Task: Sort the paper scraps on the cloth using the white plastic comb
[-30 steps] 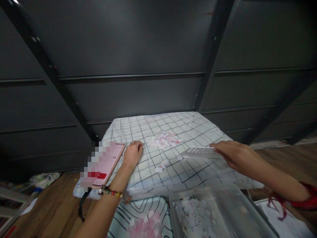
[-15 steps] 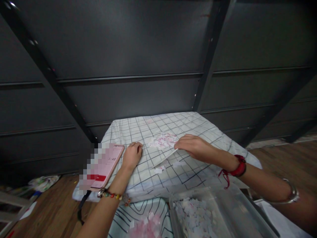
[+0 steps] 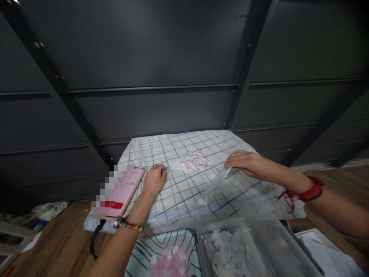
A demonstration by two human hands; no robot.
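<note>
My left hand [image 3: 155,179] rests on the grid-patterned cloth [image 3: 161,150], its fingers curled in and nothing visible in them. Beside it, to the left, lies a pink phone [image 3: 129,192] with its screen up, partly covered by pixelation. Off to the right, my right hand [image 3: 243,163] pinches a thin white strip [image 3: 220,180] that slants down toward the cloth; motion blurs it. A few small paper scraps [image 3: 203,200] are near the strip's lower end. Between my hands sits a flat heap of white and pink paper bits [image 3: 192,162].
Close to me, a clear plastic box [image 3: 255,246] holds pale paper bits. Left of it is a wavy-lined tray [image 3: 192,246] with pink, clear-looking pieces [image 3: 170,263]. A dark panelled wall [image 3: 155,111] stands behind the cloth. White sheets [image 3: 325,250] lie at right.
My right hand has moved right with the white strip, away from the heap of paper bits. The loose scraps near the strip have shifted right too. My left hand has stayed put.
</note>
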